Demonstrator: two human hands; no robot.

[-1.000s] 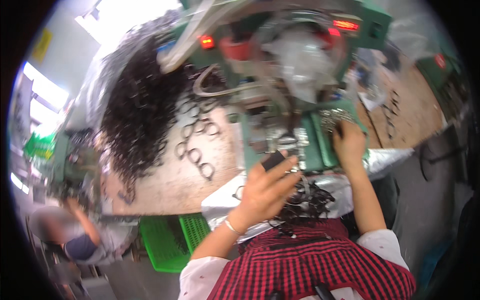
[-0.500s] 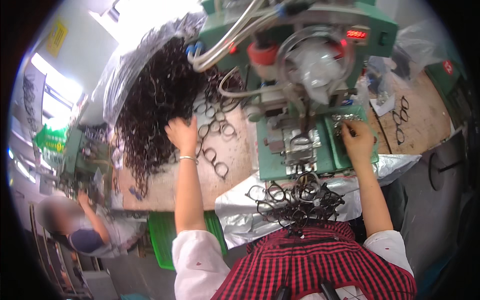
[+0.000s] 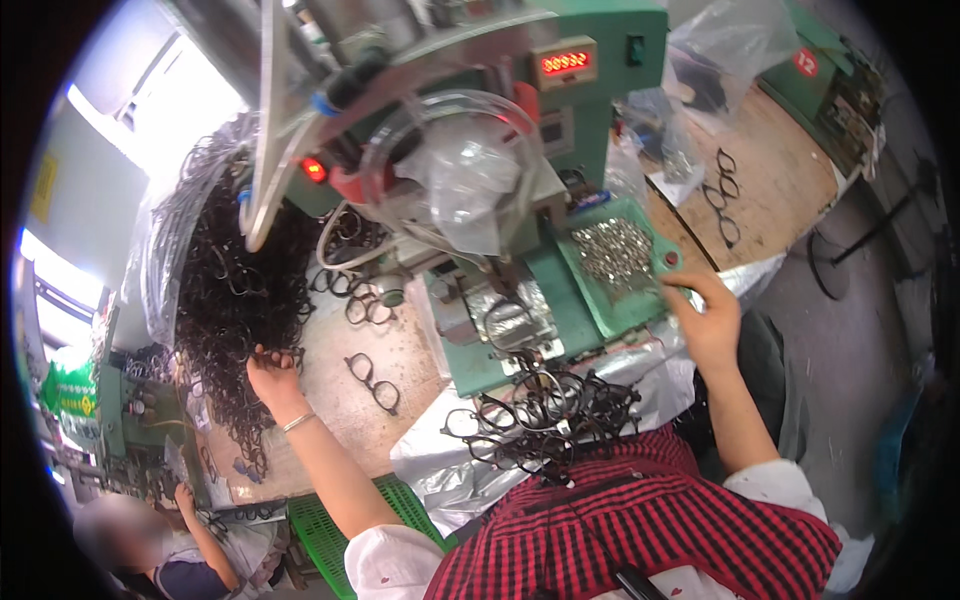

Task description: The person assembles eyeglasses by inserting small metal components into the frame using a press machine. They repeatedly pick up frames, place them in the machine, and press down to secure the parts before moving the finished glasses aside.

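Observation:
Dark eyeglass frames lie in a big tangled heap [image 3: 240, 265] at the left. My left hand [image 3: 274, 382] is at the heap's lower right edge, its fingers curled on a frame there. A green tray [image 3: 625, 312] holding small silver metal parts [image 3: 612, 250] rests on the right side of a green bench machine [image 3: 590, 110]. Beside the tray's right corner is my right hand [image 3: 706, 322], thumb and forefinger pinched together; anything between them is too small to make out. One eyeglass frame [image 3: 510, 325] sits at the machine's metal fixture [image 3: 522, 300].
More frames [image 3: 545, 420] are bunched on silver sheeting [image 3: 430, 465] before my checked apron. Loose frames [image 3: 372, 384] lie on the wooden table [image 3: 330, 420], others [image 3: 725, 200] at far right. A green crate [image 3: 325, 545] stands below. Another person [image 3: 190, 555] works at lower left.
My view has turned, shifting the machine leftward. My left hand, spread before, has curled its fingers at the heap's lower edge. My right hand has moved out of the metal parts to the tray's corner.

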